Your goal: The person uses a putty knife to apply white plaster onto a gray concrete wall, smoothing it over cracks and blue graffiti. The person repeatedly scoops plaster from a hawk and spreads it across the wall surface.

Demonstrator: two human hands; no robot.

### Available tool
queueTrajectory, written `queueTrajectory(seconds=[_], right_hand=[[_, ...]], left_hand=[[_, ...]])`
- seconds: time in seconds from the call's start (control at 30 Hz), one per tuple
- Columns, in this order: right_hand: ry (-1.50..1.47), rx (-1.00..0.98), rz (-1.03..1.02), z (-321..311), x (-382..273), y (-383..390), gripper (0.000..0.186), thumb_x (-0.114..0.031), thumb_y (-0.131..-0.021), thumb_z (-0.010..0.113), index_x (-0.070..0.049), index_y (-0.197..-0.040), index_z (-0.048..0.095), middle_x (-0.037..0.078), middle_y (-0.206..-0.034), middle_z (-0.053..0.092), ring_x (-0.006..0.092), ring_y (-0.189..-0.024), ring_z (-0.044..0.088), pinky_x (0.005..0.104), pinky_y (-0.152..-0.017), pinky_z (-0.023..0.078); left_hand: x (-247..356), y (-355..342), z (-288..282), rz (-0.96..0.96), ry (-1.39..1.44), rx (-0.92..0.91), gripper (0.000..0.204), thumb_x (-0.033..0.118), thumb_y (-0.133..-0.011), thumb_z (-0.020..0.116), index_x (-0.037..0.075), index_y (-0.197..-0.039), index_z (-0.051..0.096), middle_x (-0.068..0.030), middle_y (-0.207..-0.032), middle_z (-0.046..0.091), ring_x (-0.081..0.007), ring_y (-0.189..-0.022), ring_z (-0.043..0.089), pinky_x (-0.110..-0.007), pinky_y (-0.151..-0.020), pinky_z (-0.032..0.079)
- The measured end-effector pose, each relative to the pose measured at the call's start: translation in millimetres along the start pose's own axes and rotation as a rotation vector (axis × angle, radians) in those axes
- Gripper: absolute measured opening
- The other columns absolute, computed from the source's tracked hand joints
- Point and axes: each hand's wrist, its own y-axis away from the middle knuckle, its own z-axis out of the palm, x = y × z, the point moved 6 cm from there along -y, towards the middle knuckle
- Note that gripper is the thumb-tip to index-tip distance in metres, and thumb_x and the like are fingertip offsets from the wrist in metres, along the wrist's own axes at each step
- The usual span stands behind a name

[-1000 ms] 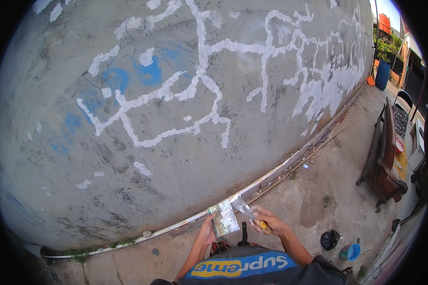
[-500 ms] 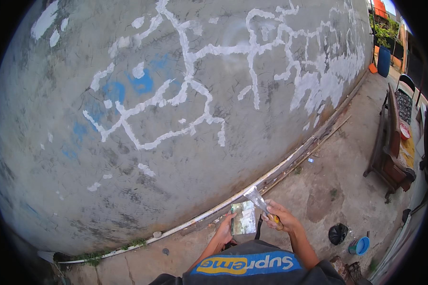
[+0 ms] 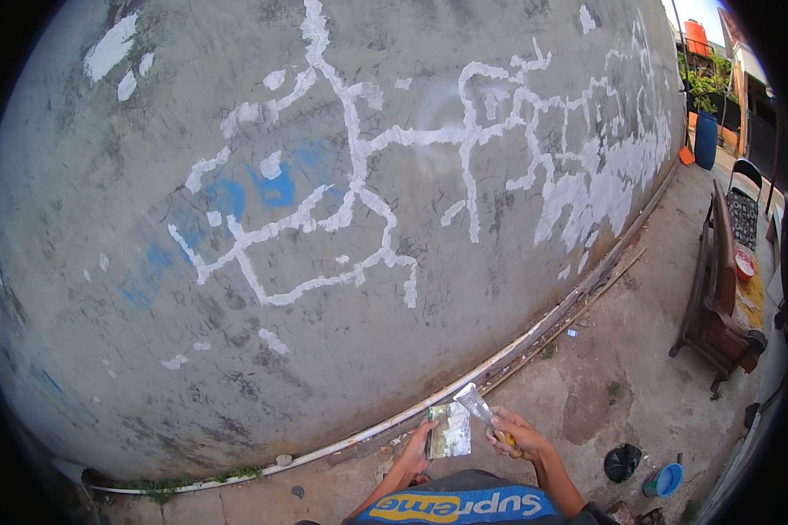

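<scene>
Grey wall (image 3: 341,359) is filling most of the view, white patches (image 3: 416,136) branching across it. Pale pipe (image 3: 350,445) is running along its base. Concrete floor (image 3: 626,350) is extending rightward, where a dark wooden bench (image 3: 721,284) is standing. Daylight is prevailing.

The scraper blade (image 3: 474,402) is metal, the wall (image 3: 368,350) matt.

A dark shirt (image 3: 471,479) carries a blue band (image 3: 476,496) with white lettering (image 3: 504,504) and a yellow patch (image 3: 416,505); the hands (image 3: 514,430) are bare.
</scene>
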Motion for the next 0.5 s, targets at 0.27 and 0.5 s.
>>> queueTrajectory(seconds=[0.27, 0.5], right_hand=[[-0.029, -0.084, 0.017, 2, 5, 0, 0.026, -0.025, -0.099, 0.050, -0.009, -0.118, 0.044, 0.006, -0.075, 0.056, 0.0073, -0.046, 0.043, 0.0216, -0.044, 0.038], [-0.012, -0.062, 0.039, -2, 7, 5, 0.029, -0.027, -0.098, 0.051, -0.008, -0.119, 0.044, 0.006, -0.075, 0.055, 0.0068, -0.046, 0.043, 0.0220, -0.045, 0.038]], left_hand=[[-3, -5, 3, 0.006, 0.000, -0.064, 0.042, 0.022, -0.094, 0.051, 0.009, -0.132, 0.040, -0.0084, -0.122, 0.056, -0.0195, -0.105, 0.061, -0.035, -0.091, 0.050], [3, 0, 7, 0.006, 0.025, -0.031, 0.040, 0.022, -0.094, 0.053, 0.008, -0.130, 0.043, -0.0081, -0.118, 0.059, -0.0198, -0.104, 0.061, -0.036, -0.091, 0.050]])
